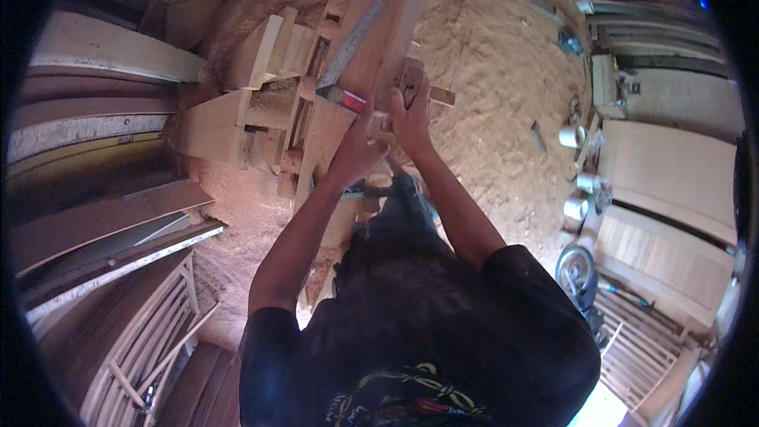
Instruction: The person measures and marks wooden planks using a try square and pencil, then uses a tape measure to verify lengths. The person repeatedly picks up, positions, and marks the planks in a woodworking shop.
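Observation:
A long wooden beam (pixel 395 8) runs away from me at top centre. On it lies a grey metal blade (pixel 352 43) that meets a red and black handle (pixel 349 100) at an angle, like a try square. My right hand (pixel 413 117) grips a small wooden hand plane (pixel 411 81) with a short wooden bar jutting out to the right. Close beside that handle is my left hand (pixel 360 154), its fingers curled in toward the near end of the plane. What these fingers hold is partly hidden.
Sawdust (pixel 506 71) covers the ground on the right. Cut wood blocks (pixel 265 51) sit left of the beam. Stacked boards (pixel 111 47) line the left side. White cups (pixel 572 137), wooden panels (pixel 672 174) and a wheel (pixel 575 270) stand along the right.

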